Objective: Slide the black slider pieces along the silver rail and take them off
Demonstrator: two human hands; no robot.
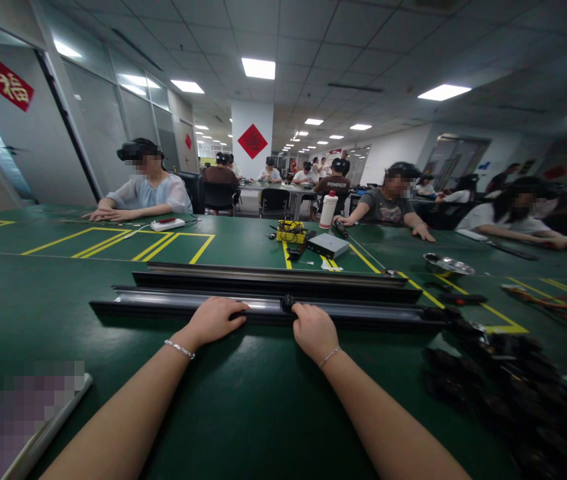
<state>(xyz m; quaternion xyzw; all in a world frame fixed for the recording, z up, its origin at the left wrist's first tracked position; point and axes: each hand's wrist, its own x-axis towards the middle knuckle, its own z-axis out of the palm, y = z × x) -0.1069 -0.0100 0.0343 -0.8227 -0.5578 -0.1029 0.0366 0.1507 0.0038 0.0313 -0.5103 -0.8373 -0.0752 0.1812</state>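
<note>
A long black channel-shaped rail (378,315) lies crosswise on the green table in front of me. My left hand (216,321) grips its near wall left of the middle, fingers over the edge and thumb on the near side. A small black part (287,303) sits in the channel, near the right end of a shiny stretch. My right hand (315,328) is closed at that part, thumb and index finger pressed against it; the other fingers are curled. Just behind, a second black rail (353,287) lies parallel.
Dark parts (503,380) are heaped at right, with a metal bowl (448,265) beyond. A grey box (328,245), a yellow holder (291,231) and a white bottle (328,210) stand behind the rails. A pale-edged flat object (48,427) lies front left. Other people sit across the table.
</note>
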